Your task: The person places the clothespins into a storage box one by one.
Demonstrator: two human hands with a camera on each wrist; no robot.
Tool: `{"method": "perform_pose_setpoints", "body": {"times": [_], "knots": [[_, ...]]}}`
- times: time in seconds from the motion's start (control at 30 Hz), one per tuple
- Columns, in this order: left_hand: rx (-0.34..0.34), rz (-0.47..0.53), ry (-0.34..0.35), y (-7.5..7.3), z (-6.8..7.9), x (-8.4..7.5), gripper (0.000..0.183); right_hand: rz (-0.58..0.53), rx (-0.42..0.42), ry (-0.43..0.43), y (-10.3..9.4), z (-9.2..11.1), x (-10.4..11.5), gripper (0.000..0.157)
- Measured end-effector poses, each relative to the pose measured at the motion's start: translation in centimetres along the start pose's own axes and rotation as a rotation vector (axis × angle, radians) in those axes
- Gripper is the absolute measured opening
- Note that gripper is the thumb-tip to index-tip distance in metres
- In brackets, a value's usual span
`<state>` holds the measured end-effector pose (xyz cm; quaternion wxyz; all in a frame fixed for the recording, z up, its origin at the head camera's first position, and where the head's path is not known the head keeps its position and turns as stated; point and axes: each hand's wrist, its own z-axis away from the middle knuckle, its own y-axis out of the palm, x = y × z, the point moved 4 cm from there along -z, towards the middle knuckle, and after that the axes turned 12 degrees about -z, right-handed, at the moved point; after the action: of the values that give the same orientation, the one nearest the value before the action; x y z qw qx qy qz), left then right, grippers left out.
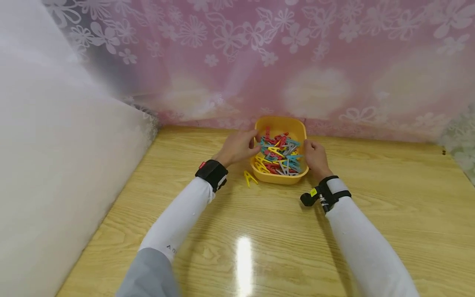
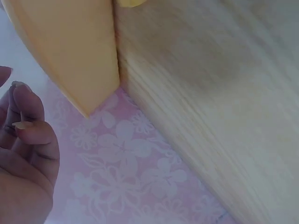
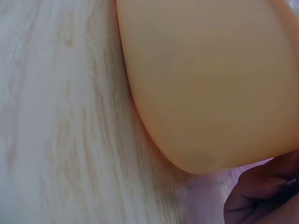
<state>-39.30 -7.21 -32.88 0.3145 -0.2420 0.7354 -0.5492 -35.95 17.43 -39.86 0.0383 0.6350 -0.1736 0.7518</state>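
Observation:
A yellow plastic basket (image 1: 280,179) stands on the table against the back curtain, filled with red, yellow, blue and grey clothespins (image 1: 283,153). My right hand (image 1: 316,157) grips its right rim, the fingers curled at the edge; in the right wrist view the basket's side (image 3: 210,84) hides part of that hand. By the left rim is my left hand (image 1: 238,146), thumb and fingers apart and loosely bent. Nothing shows between the left fingers (image 2: 35,133) in the left wrist view. One yellow clothespin (image 1: 250,178) lies on the table just left of the basket.
The wooden table (image 1: 222,218) runs up to a pink flowered curtain (image 1: 230,78) behind the basket. A pale wall or sheet (image 1: 74,148) borders the table on the left. A bright light reflection (image 1: 244,264) lies on the front of the tabletop.

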Motion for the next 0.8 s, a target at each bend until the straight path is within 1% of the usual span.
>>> {"method": "perform_pose_setpoints", "body": {"times": [0.1, 0.17, 0.3, 0.4, 0.5, 0.63, 0.8], "knots": [[0.023, 0.009, 0.016, 0.0, 1.6, 0.5, 0.014, 0.014, 0.001, 0.013, 0.1, 0.0, -0.2, 0.060], [0.055, 0.010, 0.027, 0.1, 2.8, 0.8, 0.014, 0.020, 0.002, 0.017, 0.1, 0.1, -0.1, 0.061], [0.149, -0.015, 0.060, 0.5, 5.1, 1.0, 0.013, 0.017, 0.006, 0.014, 0.1, 0.4, 0.2, 0.061], [0.222, -0.048, 0.099, 1.4, 6.2, 0.8, 0.016, 0.014, 0.011, 0.020, -0.1, 0.5, 0.3, 0.060], [0.258, -0.082, 0.155, 2.1, 6.9, 0.2, 0.024, 0.006, 0.013, 0.028, -0.2, 0.5, 0.3, 0.061], [0.262, -0.117, 0.214, 2.8, 7.2, -0.6, 0.029, -0.002, 0.015, 0.040, -0.1, 0.4, 0.2, 0.062], [0.274, -0.143, 0.247, 3.3, 7.3, -1.1, 0.033, 0.009, 0.008, 0.040, 0.1, 0.4, 0.2, 0.062]]}}
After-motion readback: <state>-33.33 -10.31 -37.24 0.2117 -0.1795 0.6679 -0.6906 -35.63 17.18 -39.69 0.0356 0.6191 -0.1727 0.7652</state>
